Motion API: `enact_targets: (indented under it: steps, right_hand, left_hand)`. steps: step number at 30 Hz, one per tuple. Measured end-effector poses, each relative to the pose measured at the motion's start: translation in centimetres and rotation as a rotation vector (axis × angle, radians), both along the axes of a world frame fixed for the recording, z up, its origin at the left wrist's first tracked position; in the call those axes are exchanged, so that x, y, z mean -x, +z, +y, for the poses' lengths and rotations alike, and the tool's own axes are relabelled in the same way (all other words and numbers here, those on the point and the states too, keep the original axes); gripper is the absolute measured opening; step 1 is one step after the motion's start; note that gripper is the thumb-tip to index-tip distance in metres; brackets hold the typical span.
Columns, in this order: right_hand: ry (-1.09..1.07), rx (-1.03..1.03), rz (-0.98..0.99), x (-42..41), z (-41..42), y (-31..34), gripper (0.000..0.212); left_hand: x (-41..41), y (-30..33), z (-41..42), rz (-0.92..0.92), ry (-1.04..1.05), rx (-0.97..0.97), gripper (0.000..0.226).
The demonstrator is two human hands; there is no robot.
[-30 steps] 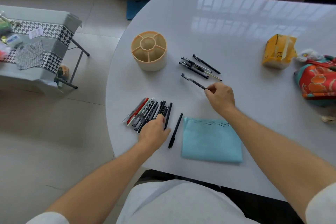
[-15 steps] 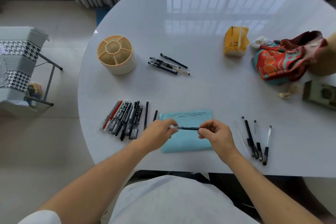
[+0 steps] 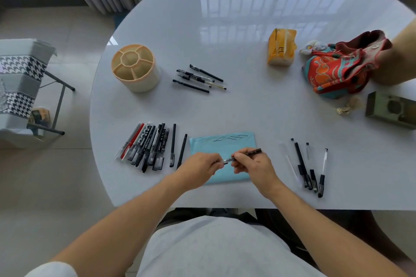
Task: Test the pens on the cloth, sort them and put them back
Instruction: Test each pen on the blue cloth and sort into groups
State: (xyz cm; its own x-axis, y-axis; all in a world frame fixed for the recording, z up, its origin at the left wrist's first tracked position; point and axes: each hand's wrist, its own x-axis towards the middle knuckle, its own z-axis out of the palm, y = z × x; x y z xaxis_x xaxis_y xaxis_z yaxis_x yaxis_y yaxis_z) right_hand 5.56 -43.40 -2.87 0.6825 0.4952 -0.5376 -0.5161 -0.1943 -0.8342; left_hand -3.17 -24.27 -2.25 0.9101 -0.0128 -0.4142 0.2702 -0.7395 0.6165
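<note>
Both hands meet over the near half of the blue cloth, which lies close to the near edge of the white table; the right hand pinches the barrel of a black pen with curled fingers, the pen slanting up to the far right, and the left hand is curled round its near-left end, apparently the cap, though that end is mostly hidden. The cloth bears dark scribbles along its far edge. Left of the cloth lies a packed row of pens, roughly ten, too crowded to count surely, with two single black pens between the row and the cloth. Right of the cloth is a looser group of about five pens and refills, near the table's near edge. Far from the hands, a group of four or five pens lies just right of the beige round holder, which has several compartments. A wide bare stretch of table separates the cloth from the far group; at the far right sit a yellow packet, a patterned red pouch and a dark box.
</note>
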Motion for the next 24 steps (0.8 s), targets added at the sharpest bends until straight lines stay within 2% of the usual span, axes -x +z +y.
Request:
enact_targets:
  steps: [3, 8, 12, 17, 24]
  right_hand:
    - [-0.043, 0.028, -0.022, 0.2, 0.8, 0.0, 0.021]
    - [-0.367, 0.095, 0.000, -3.4, -0.1, -0.3, 0.028]
    - [-0.195, 0.099, -0.087, -5.3, -1.0, -0.9, 0.012]
    - [-0.085, 0.194, -0.267, -3.3, 1.7, -2.4, 0.016]
    - [0.022, 0.375, -0.536, -2.3, 3.6, -3.9, 0.011]
  left_hand:
    - [0.0, -0.2, 0.1, -0.086, -0.040, -0.083, 0.024]
    - [1.4, -1.5, 2.4, -0.102, 0.042, -0.253, 0.035]
    - [1.2, -1.9, 3.0, -0.155, 0.064, -0.227, 0.029]
    - [-0.6, -2.6, 1.4, -0.140, -0.049, -0.179, 0.026]
    - [-0.2, -3.5, 1.8, -0.089, -0.075, -0.190, 0.030]
